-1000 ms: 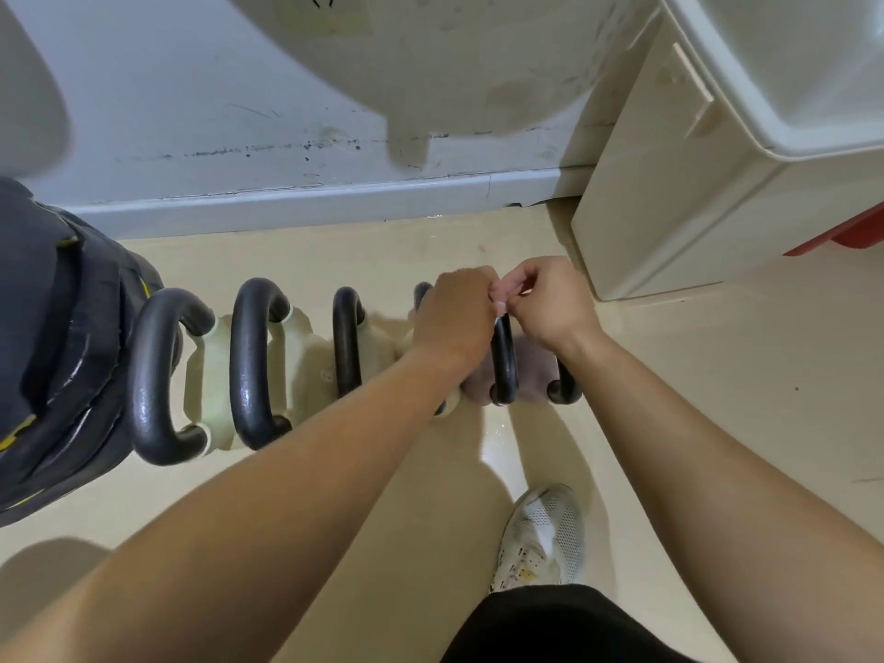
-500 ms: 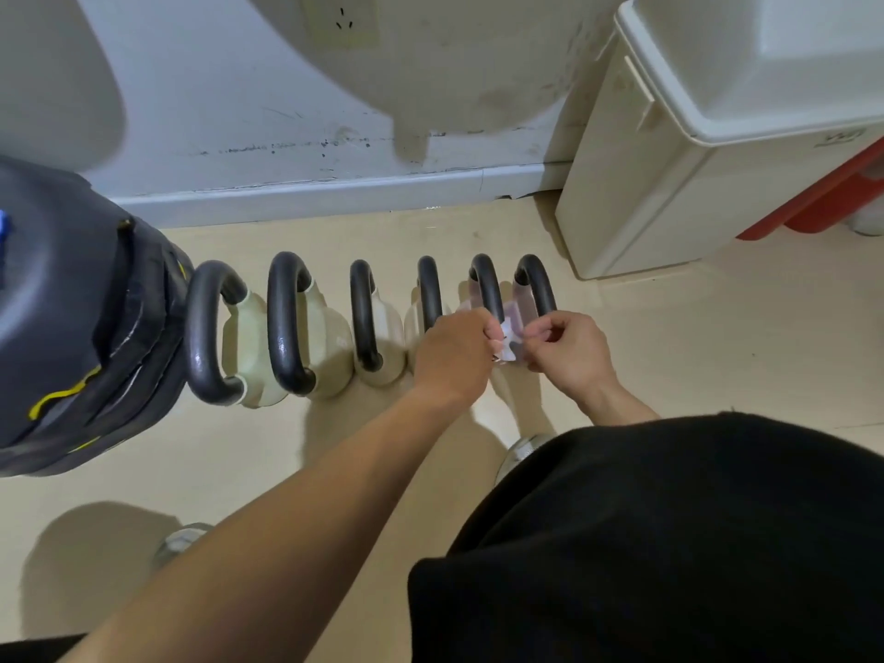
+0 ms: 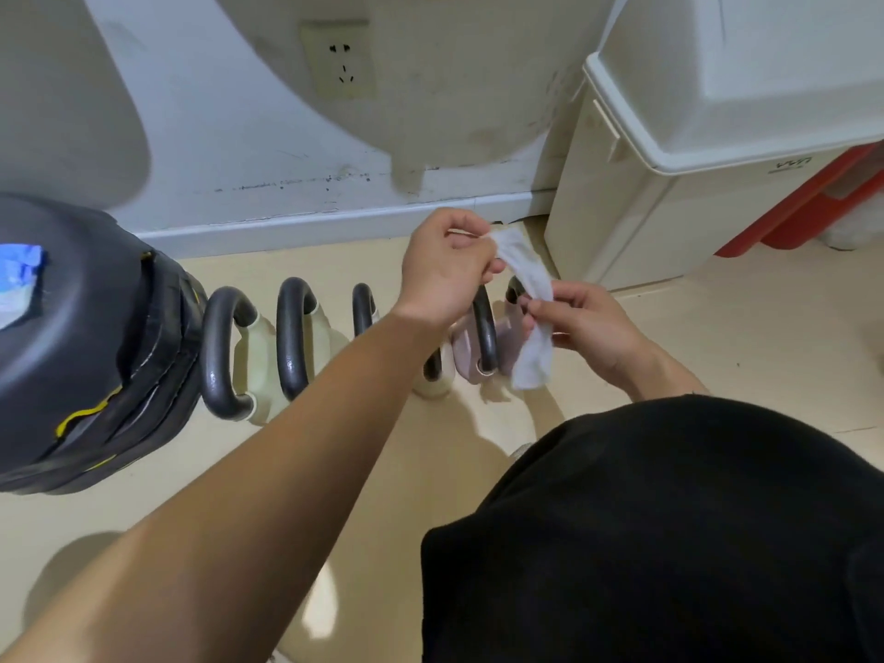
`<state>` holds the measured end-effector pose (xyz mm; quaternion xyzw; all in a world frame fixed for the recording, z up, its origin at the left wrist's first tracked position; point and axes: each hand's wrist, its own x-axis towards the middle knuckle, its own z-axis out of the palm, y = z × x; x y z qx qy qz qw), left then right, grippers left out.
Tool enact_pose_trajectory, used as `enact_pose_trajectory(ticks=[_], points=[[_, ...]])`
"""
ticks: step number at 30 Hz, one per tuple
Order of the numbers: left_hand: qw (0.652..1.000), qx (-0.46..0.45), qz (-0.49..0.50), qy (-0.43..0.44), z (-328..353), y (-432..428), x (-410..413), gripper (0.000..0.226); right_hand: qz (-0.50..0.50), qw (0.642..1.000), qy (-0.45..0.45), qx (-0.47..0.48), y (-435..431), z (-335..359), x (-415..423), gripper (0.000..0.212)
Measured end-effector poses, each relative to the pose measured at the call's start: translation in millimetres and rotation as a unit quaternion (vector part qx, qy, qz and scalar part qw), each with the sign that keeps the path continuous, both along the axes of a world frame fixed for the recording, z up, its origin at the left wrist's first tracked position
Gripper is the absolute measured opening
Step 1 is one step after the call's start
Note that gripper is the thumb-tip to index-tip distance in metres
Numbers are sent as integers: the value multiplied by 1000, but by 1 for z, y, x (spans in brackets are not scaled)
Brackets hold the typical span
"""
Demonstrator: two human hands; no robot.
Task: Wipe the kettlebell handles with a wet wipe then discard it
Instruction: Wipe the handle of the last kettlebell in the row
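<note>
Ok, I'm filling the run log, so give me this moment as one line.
left hand: pinches wipe top | right hand: pinches wipe middle | wipe: stretched, above kettlebells, off handles | bin: right

The left hand [image 3: 447, 265] is covering the top of one kettlebell handle [image 3: 433, 368], and the wet wipe [image 3: 528, 303] is hiding most of the rightmost handle [image 3: 514, 287]. The black weight plates [image 3: 86, 337] are running off the left edge, and the white bin [image 3: 669, 184] is being cut off at the top and right.
</note>
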<state>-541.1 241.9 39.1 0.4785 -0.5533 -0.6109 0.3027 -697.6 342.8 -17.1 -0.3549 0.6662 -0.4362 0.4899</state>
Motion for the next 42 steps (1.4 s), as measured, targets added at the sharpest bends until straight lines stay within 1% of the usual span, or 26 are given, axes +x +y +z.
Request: enact_pose_trajectory(ticks=[3, 6, 8, 9, 10, 11, 12, 13, 14, 15, 16, 17, 18, 20, 22, 24, 25, 27, 29, 31, 33, 37, 39, 42], points=[[997, -7, 6, -80, -24, -9, -6, 25, -67, 998, 12, -2, 4, -7, -24, 11], [990, -22, 3, -142, -51, -12, -23, 24, -108, 993, 37, 25, -1, -20, -44, 13], [976, -46, -27, -213, -64, -15, -40, 20, -155, 986, 47, 30, -10, -35, -54, 11], [957, -65, -59, -276, -68, -16, -47, 19, -172, 983, 55, 35, -16, -43, -57, 10], [926, -93, -103, -352, -74, -16, -53, 17, -178, 981, 66, 43, -21, -53, -59, 11], [879, -139, -153, -429, -79, -15, -57, 11, -177, 980, 76, 53, -27, -63, -60, 12], [820, -205, -197, -496, -84, -13, -60, 8, -172, 979, 88, 66, -32, -74, -61, 12], [754, -277, -228, -550, -89, -9, -62, 15, -164, 978, 106, 78, -36, -85, -61, 9], [702, -338, -251, -575, -94, -7, -63, 18, -155, 975, 131, 91, -39, -93, -61, 7], [669, -379, -266, -580, -98, -5, -64, 17, -148, 971, 157, 104, -42, -100, -62, 6], [647, -401, -284, -583, -102, -4, -66, 17, -143, 968, 171, 113, -45, -107, -63, 5], [631, -403, -303, -589, -105, -6, -68, 22, -136, 970, 166, 117, -47, -113, -63, 6], [622, -397, -319, -594, -108, -7, -69, 29, -127, 973, 148, 120, -49, -117, -63, 8], [618, -384, -338, -597, -115, -11, -73, 38, -108, 981, 113, 113, -51, -124, -60, 15], [627, -382, -348, -583, -124, -14, -74, 41, -101, 987, 74, 98, -52, -127, -56, 20], [645, -379, -359, -558, -129, -13, -73, 40, -104, 990, -1, 93, -53, -125, -53, 21], [663, -375, -356, -542, -132, -14, -72, 38, -108, 988, -41, 99, -53, -123, -53, 22], [691, -361, -344, -522, -138, -16, -70, 37, -117, 979, -123, 116, -53, -121, -54, 23], [701, -344, -350, -518, -144, -20, -71, 40, -126, 959, -217, 133, -52, -119, -58, 24], [705, -324, -367, -513, -146, -24, -73, 40, -127, 936, -292, 150, -53, -120, -63, 32], [712, -314, -370, -507, -147, -27, -75, 41, -125, 930, -310, 155, -54, -122, -64, 39], [718, -349, -353, -489, -147, -27, -72, 41, -146, 937, -283, 143, -55, -125, -60, 30], [723, -364, -350, -470, -146, -27, -68, 43, -159, 928, -313, 125, -54, -126, -56, 27], [728, -387, -345, -448, -147, -24, -63, 39, -185, 902, -371, 120, -53, -128, -54, 33]])
